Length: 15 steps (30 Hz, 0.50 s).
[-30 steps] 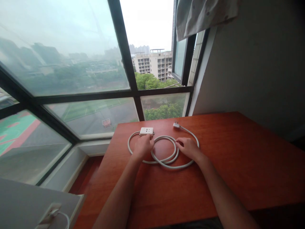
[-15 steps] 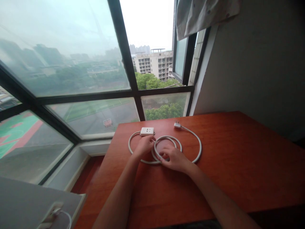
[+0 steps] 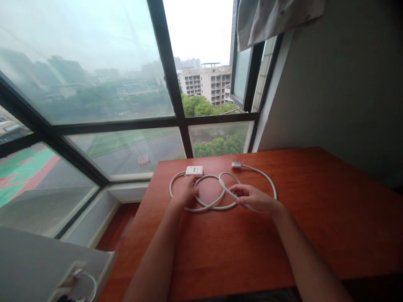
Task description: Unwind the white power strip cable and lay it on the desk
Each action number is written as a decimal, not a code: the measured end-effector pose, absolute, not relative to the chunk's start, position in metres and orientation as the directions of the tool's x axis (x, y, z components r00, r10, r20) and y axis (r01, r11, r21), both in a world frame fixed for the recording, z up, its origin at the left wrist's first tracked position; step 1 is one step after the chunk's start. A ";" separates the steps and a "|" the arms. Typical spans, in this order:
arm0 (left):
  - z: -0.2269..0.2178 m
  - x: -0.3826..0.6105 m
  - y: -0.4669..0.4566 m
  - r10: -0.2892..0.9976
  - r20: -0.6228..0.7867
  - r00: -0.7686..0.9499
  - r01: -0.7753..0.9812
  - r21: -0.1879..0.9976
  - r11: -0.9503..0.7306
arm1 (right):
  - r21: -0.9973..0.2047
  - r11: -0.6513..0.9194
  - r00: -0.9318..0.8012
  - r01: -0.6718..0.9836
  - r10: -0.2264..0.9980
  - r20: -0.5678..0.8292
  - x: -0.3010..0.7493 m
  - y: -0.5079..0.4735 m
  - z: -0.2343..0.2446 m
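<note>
A white extension cord lies in loose loops on the reddish-brown table. Its socket block sits at the far left of the loops, and its plug rests at the far side with the prongs pointing to the window. My left hand is closed on the left part of the cord, just in front of the socket block; its fingertips are partly hidden. Farther right, my right hand pinches the cord between thumb and fingers at the right loop.
The wooden table reaches to the grey wall on the right. Behind it stands a dark-framed window with one pane swung outward and a curtain above. At lower left, a wall outlet holds a plugged-in white cable.
My right hand has moved to the right, drawing the cord along, so the overlapping loops have spread apart. My left hand has shifted slightly. The whole view has turned a little.
</note>
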<state>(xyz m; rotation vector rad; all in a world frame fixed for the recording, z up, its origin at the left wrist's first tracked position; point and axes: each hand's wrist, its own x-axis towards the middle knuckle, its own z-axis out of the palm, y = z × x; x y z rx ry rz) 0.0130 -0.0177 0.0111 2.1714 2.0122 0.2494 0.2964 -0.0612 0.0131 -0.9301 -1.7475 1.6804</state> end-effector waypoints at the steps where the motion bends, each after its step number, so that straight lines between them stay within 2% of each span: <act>1: 0.013 0.010 -0.018 0.997 -0.014 0.077 0.972 0.222 -0.072 | -0.983 0.034 -0.647 0.181 0.757 -0.093 0.294 -0.061 0.012; 4: 0.018 0.004 -0.019 0.998 -0.048 0.045 0.977 0.212 -0.034 | -0.908 0.200 -0.678 0.368 0.726 -0.115 0.288 -0.062 0.007; 8: 0.021 0.001 -0.020 0.999 -0.042 -0.004 0.977 0.211 0.013 | -0.837 0.294 -0.608 0.461 0.792 -0.056 0.285 -0.060 0.001; 12: 0.018 0.005 -0.017 0.999 0.035 0.000 0.976 0.216 -0.008 | -0.765 0.301 -0.371 0.570 0.925 0.088 0.294 -0.048 -0.008; 15: 0.017 0.016 -0.018 0.990 0.128 0.064 0.965 0.244 -0.094 | -0.672 0.250 -0.163 0.697 0.968 0.190 0.309 -0.037 -0.013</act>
